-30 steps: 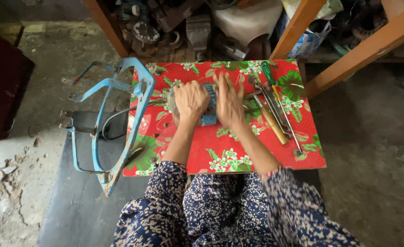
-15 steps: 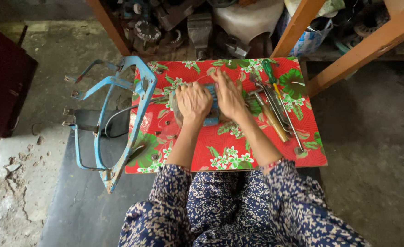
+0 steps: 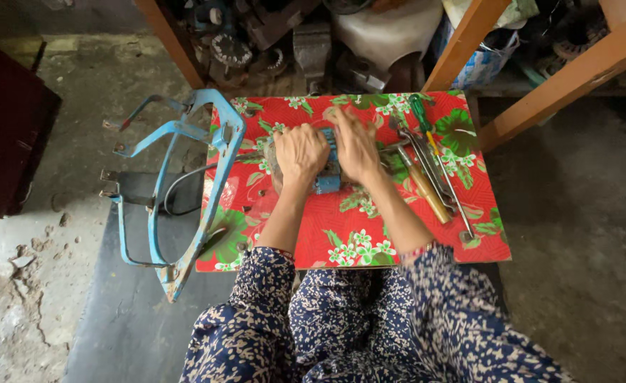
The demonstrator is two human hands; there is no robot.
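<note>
A small blue metal part (image 3: 327,181) lies in the middle of a low table covered with a red floral cloth (image 3: 412,241). My left hand (image 3: 300,152) is closed over its left side. My right hand (image 3: 355,145) presses on its top and right side, fingers pointing away from me. Most of the part is hidden under both hands. A black cable (image 3: 185,181) runs from the part off the table's left edge.
A blue metal frame (image 3: 178,184) leans against the table's left side. Screwdrivers and other hand tools (image 3: 430,170) lie on the right of the cloth. Metal machine parts (image 3: 292,35) are piled behind the table, with orange wooden beams (image 3: 561,78) at the right.
Both hands have shifted slightly on the blue part, the right hand turning a little. The camera view has moved slightly.
</note>
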